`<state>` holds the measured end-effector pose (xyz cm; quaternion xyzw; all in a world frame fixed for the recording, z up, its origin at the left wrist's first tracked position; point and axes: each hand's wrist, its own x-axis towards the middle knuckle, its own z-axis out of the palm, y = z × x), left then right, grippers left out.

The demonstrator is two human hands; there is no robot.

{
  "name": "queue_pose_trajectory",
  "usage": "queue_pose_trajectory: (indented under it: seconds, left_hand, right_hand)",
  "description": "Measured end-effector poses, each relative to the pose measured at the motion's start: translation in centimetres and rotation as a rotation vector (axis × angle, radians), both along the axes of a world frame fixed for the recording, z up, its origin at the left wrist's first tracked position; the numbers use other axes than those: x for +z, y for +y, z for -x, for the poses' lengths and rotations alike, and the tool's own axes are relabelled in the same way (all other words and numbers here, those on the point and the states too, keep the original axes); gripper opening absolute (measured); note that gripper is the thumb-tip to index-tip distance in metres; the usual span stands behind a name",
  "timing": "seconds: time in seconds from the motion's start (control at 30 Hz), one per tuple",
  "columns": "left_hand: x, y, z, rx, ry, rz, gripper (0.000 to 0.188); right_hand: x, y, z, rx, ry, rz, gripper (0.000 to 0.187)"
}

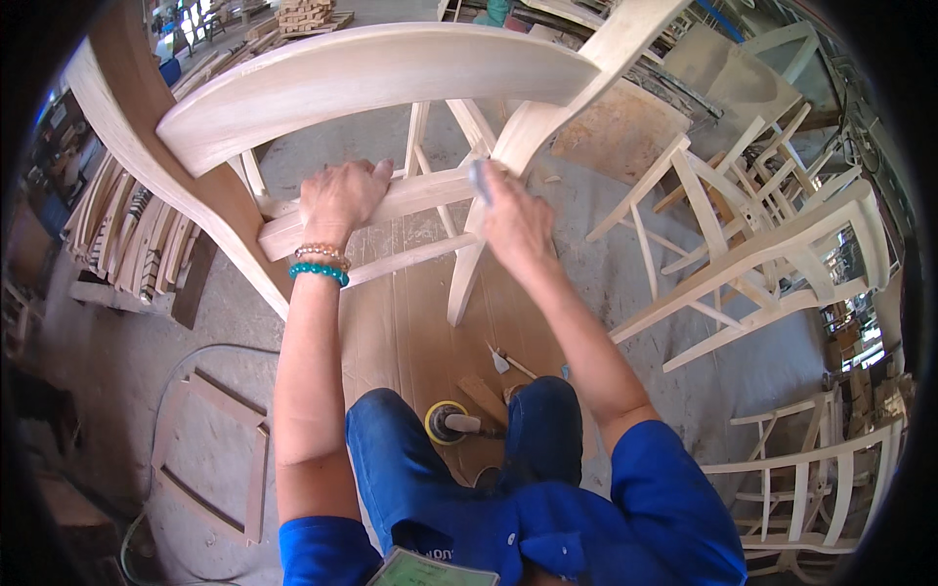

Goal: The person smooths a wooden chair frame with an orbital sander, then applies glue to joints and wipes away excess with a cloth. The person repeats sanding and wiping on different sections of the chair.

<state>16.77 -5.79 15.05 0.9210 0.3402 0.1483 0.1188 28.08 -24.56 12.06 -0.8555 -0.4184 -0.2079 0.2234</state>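
An unfinished pale wooden chair frame stands before me, its broad curved top rail point(391, 73) running between two bent posts. My left hand point(342, 200), with beads at the wrist, is wrapped over the lower cross rail point(420, 198) near its left end. At the rail's right end, by the joint with the right post point(535, 132), my right hand point(516, 220) pinches a small grey-blue piece point(478, 182) that looks like folded sandpaper. The piece is against the wood; most of it is hidden by my fingers.
Between my knees a yellow-rimmed sander point(447, 422) and a brush point(482, 398) lie on cardboard point(391, 361). A wooden frame point(256, 479) and a hose point(171, 381) are on the left floor. Curved wood parts point(132, 234) are stacked beyond; more chair frames point(728, 273) stand right.
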Motion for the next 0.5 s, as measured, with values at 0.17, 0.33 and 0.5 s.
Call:
queue_pose_trajectory:
  seconds: [0.17,0.33,0.5]
  left_hand:
    - [0.7,-1.3,0.0,-0.022,0.033,0.062,0.053]
    - [0.3,-1.0,-0.2,-0.012,0.024,0.025,0.053]
    - [0.7,-0.5,0.2,0.027,0.030,0.002,0.054]
  right_hand:
    - [0.0,-1.7,-1.5,0.163,-0.060,-0.074,0.052]
    - [-1.1,-0.1,0.9,0.000,-0.032,0.054,0.043]
    - [2.3,-4.6,-0.2,0.212,0.555,-0.052,0.023]
